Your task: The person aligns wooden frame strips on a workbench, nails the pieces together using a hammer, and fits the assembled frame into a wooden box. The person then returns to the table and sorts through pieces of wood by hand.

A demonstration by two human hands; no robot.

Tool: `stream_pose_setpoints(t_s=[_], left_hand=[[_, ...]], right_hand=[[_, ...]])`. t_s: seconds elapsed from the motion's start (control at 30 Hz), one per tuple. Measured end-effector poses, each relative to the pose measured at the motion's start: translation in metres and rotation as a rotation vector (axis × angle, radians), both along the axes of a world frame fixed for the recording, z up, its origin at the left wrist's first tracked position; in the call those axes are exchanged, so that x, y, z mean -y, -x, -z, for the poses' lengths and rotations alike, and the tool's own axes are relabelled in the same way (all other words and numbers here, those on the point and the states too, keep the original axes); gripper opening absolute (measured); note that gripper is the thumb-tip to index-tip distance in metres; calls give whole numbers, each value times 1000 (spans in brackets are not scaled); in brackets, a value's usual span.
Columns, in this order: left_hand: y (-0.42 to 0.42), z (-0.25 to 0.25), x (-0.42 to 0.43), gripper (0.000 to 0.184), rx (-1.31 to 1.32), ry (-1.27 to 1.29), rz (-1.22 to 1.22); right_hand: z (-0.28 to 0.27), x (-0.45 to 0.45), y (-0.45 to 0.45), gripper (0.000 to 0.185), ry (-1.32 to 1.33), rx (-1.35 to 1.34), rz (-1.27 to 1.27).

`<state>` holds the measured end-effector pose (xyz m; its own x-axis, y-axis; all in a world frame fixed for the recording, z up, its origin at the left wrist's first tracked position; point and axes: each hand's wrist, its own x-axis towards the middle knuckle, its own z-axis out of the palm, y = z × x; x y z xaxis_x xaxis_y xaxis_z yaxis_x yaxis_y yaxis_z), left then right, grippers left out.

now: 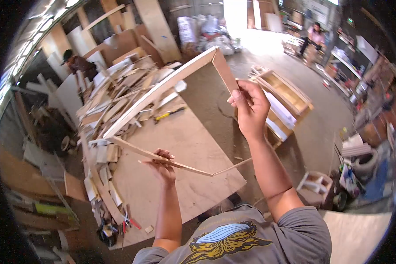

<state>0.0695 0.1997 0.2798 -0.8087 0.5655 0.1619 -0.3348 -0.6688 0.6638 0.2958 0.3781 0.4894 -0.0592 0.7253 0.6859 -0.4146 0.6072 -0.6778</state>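
A four-cornered frame of thin wooden strips point(160, 91) is raised and tilted above the plywood worktable point(180, 145). My left hand point(163, 168) grips its lower strip, with the fingers behind the wood. Higher up, my right hand point(253, 108) pinches the short strip running down from the top corner. My right forearm hides part of the frame's right side.
A heap of wood offcuts point(127, 83) covers the table's far left, beside a yellow-handled tool point(169, 113). Red-handled pliers point(128, 221) lie at the near left edge. A wooden drawer-like box point(286, 90) stands on the floor. Two people are farther back.
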Motion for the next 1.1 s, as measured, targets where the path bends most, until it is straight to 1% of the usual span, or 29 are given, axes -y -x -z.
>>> stream_pose_setpoints(t_s=[0.07,0.1,0.13,0.2,0.23,0.3,0.37,0.4,0.43,0.53,0.6,0.63,0.73,0.77,0.87,0.9,1.0,1.1], left_hand=[[-23,12,-17,71,74,-89,125],[-44,-3,-24,63,174,-22,145],[-57,0,-33,60,159,17,170],[-84,5,-53,54,118,89,220],[-107,-7,-63,46,120,87,219],[-137,-10,-84,45,104,131,255],[-163,-8,-109,44,115,170,270],[-177,-8,-122,45,113,161,274],[-191,-10,-137,45,109,150,278],[-234,-18,-186,47,88,125,337],[-262,-21,-222,47,100,116,379],[-280,-27,-242,47,165,105,377],[-325,-35,-298,48,237,115,369],[-339,-38,-314,48,223,111,397],[-371,-40,-354,48,212,121,407],[-379,-42,-366,48,238,130,411],[-406,-43,-405,46,316,169,429],[-417,-28,-447,46,330,204,459]], right_hand=[[2,-7,-26,19,43,52,109],[6,-15,-41,19,58,66,157],[9,-23,-59,19,22,97,209],[9,-35,-99,22,85,173,271],[12,-44,-120,24,116,214,297],[24,-64,-162,28,176,287,340],[45,-81,-207,28,228,408,439],[55,-90,-231,29,252,468,485],[64,-94,-255,31,311,471,494],[116,-123,-352,32,426,519,463],[147,-142,-417,36,463,601,522],[160,-152,-449,38,488,640,550],[188,-174,-533,41,469,741,596],[193,-179,-555,45,479,749,636],[192,-190,-604,51,395,974,796],[196,-196,-619,52,438,1006,826],[223,-220,-666,52,269,1074,974],[241,-240,-699,56,377,985,956]])
